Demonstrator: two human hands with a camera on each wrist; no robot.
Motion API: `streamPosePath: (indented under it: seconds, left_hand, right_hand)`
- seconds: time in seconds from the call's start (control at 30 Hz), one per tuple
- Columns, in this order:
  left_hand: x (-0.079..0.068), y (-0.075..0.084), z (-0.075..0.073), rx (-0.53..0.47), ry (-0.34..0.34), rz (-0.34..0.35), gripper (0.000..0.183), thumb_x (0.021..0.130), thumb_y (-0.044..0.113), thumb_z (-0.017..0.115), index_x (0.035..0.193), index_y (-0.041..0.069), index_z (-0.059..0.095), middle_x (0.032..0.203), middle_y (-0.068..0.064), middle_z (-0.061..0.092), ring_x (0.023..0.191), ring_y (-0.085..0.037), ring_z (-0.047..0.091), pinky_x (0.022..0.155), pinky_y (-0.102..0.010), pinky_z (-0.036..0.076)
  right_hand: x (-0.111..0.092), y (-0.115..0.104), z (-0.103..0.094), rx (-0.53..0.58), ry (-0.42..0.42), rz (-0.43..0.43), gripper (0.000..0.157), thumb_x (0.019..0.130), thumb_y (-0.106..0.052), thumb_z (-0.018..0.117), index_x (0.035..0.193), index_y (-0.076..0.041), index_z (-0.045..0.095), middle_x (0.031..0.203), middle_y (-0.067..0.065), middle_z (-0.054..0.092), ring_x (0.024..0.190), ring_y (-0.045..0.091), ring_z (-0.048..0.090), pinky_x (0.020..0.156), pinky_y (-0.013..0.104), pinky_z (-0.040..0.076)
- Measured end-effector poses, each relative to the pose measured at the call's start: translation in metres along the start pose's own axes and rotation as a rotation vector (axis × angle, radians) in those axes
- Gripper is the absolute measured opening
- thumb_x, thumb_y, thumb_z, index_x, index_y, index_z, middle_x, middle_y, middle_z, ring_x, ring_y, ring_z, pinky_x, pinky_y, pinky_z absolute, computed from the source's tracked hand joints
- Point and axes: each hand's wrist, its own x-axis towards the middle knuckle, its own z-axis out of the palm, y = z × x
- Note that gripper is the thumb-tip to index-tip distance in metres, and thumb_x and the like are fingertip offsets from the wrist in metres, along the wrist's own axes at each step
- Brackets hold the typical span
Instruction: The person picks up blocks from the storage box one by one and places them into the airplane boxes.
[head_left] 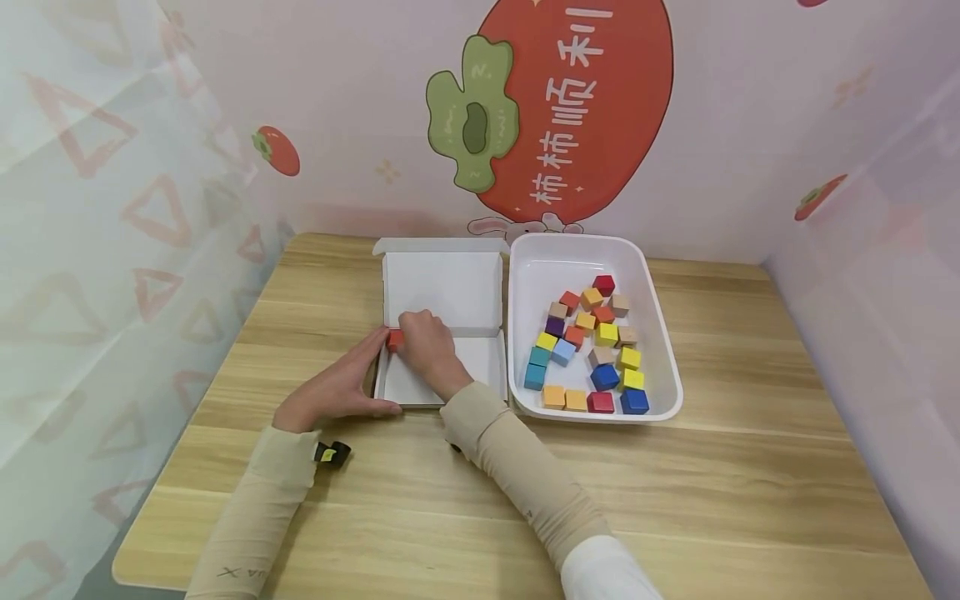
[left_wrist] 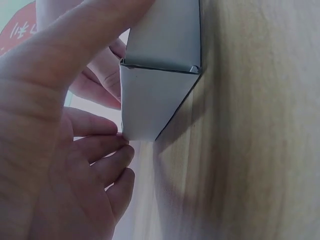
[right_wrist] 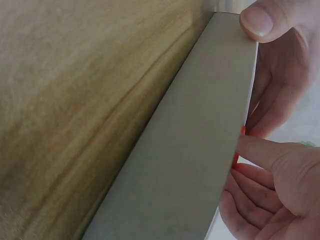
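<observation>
A shallow white cardboard box (head_left: 480, 367) lies on the table with its lid (head_left: 442, 287) folded back. My left hand (head_left: 345, 383) holds its front left corner, the thumb at the front wall and the fingers along the left wall. Inside the box, near the rear left corner, my right hand (head_left: 431, 346) pinches a red block (head_left: 395, 340). Only a sliver of red shows between the thumb and fingers in the right wrist view. The left wrist view has the left fingertips (left_wrist: 122, 145) against the box wall.
To the right of the box stands a white plastic tray (head_left: 670, 367) with several coloured blocks (head_left: 606, 335) in it: yellow, blue, red, orange, teal and plain wood. A printed wall backs the wooden table (head_left: 712, 500). By the left wrist is a small black strap (head_left: 333, 454).
</observation>
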Motion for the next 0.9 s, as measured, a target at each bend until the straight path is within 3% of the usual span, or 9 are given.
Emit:
streamPosePath:
  seconds: [0.3,0.43,0.53,0.67,0.9]
  left_hand:
    - [0.002,-0.001,0.001,0.011,-0.005,-0.016,0.129,0.065,0.062,0.081,0.157,0.018,0.002,0.165,-0.001,0.005,0.151,-0.025,0.013,0.121,-0.051,0.024]
    - [0.002,-0.003,0.002,0.01,-0.009,-0.033,0.13,0.064,0.065,0.079,0.157,0.018,0.001,0.165,-0.001,0.004,0.152,-0.025,0.012,0.121,-0.051,0.024]
    - [0.001,-0.003,0.003,-0.004,-0.008,-0.044,0.13,0.064,0.065,0.079,0.157,0.02,0.0,0.165,0.0,0.002,0.152,-0.024,0.011,0.121,-0.051,0.024]
    - [0.0,-0.001,0.001,-0.008,-0.01,-0.044,0.13,0.065,0.063,0.08,0.157,0.019,-0.001,0.165,0.0,0.001,0.152,-0.024,0.009,0.121,-0.051,0.023]
    - [0.0,-0.001,0.0,0.018,-0.018,-0.027,0.132,0.065,0.061,0.081,0.157,0.018,-0.004,0.165,-0.004,-0.001,0.152,-0.027,0.008,0.121,-0.053,0.021]
  right_hand:
    - [-0.009,-0.001,-0.014,-0.03,-0.013,-0.014,0.022,0.085,-0.032,0.075,0.086,-0.012,0.066,0.078,0.002,0.069,0.062,0.013,0.057,0.05,0.027,0.046]
    - [-0.026,-0.002,-0.038,-0.019,-0.062,-0.048,0.02,0.085,-0.029,0.074,0.092,-0.011,0.069,0.085,0.002,0.071,0.069,0.015,0.063,0.056,0.027,0.052]
    - [-0.043,0.002,-0.06,0.02,-0.123,-0.094,0.025,0.085,-0.024,0.074,0.106,-0.01,0.069,0.102,0.003,0.073,0.088,0.015,0.068,0.073,0.028,0.058]
    - [-0.065,0.015,-0.086,0.071,-0.166,-0.16,0.038,0.085,-0.025,0.075,0.119,-0.011,0.067,0.117,0.002,0.071,0.105,0.015,0.067,0.09,0.029,0.057]
    - [-0.098,0.056,-0.129,0.2,-0.144,-0.122,0.039,0.082,-0.026,0.078,0.118,-0.017,0.069,0.111,-0.001,0.072,0.098,0.012,0.066,0.083,0.026,0.059]
